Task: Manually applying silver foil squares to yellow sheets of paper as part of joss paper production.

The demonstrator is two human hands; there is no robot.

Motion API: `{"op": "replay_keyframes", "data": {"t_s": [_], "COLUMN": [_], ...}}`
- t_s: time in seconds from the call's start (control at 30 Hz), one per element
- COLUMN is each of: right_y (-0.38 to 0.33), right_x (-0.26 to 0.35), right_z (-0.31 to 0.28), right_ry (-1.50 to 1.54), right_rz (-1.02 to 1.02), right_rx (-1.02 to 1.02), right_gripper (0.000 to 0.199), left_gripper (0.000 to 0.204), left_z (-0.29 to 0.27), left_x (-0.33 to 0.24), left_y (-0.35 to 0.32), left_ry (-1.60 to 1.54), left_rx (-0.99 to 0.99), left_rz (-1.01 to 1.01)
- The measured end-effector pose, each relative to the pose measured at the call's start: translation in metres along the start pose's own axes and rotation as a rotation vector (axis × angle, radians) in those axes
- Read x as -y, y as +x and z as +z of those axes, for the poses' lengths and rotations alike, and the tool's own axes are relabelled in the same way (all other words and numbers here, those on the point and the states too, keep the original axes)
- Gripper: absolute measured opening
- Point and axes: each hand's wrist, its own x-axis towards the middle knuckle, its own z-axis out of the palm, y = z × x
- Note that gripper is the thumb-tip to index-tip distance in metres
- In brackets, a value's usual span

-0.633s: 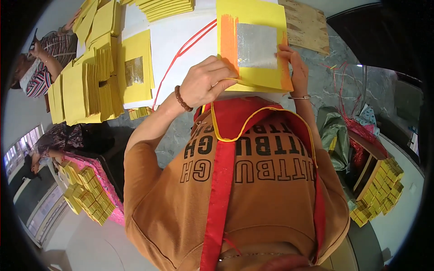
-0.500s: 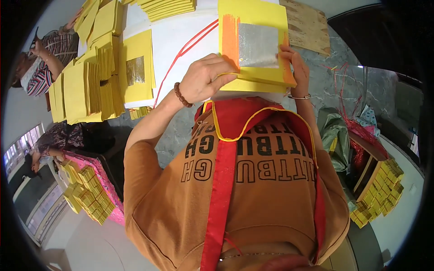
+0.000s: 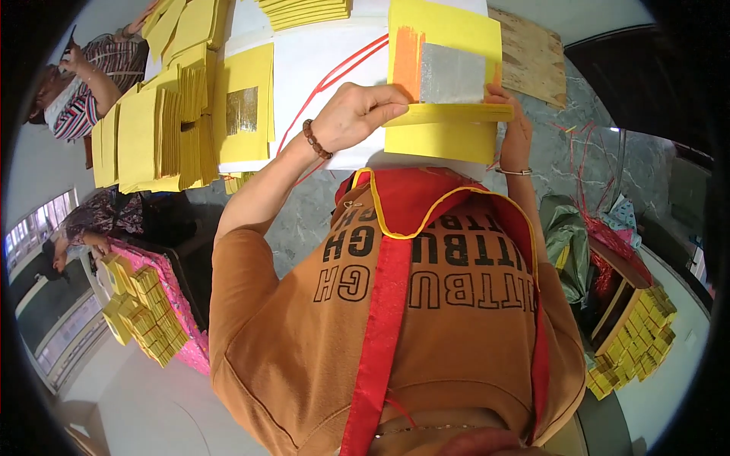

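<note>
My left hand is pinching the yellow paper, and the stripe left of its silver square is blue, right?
No: the stripe is orange, not blue, as the head view shows. Your left hand is pinching the yellow paper, and the stripe is left of its silver square.

White surface (image 3: 300, 61) as reference. Just right of it: plywood board (image 3: 530, 61). Farther right: grey veined floor (image 3: 646, 175), dark panel (image 3: 623, 64). Well left of surface: pink-covered table (image 3: 194, 357), pale wall (image 3: 49, 163), bright barred window (image 3: 34, 228).
</note>
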Motion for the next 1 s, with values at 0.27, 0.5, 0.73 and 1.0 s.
{"op": "replay_keyframes", "data": {"t_s": [0.27, 0.5, 0.73, 1.0], "right_y": [0.0, -0.001, 0.0, -0.002], "right_x": [-0.008, 0.004, -0.003, -0.004], "right_z": [-0.004, 0.003, -0.003, 0.001], "right_ry": [0.034, 0.025, -0.023, 0.013], "right_rz": [0.055, 0.052, 0.004, 0.07], "right_rx": [0.008, -0.056, -0.018, -0.072], "right_gripper": [0.038, 0.032, 0.033, 0.033], "left_gripper": [0.015, 0.016, 0.016, 0.016], "left_z": [-0.009, -0.012, -0.017, -0.018], "left_x": [0.006, 0.015, 0.014, 0.013], "left_y": [0.007, 0.016, 0.024, 0.026], "left_ry": [-0.212, -0.416, -0.388, -0.375], "left_rx": [0.131, 0.237, 0.308, 0.326], "left_rz": [-0.181, -0.23, -0.299, -0.315]}}
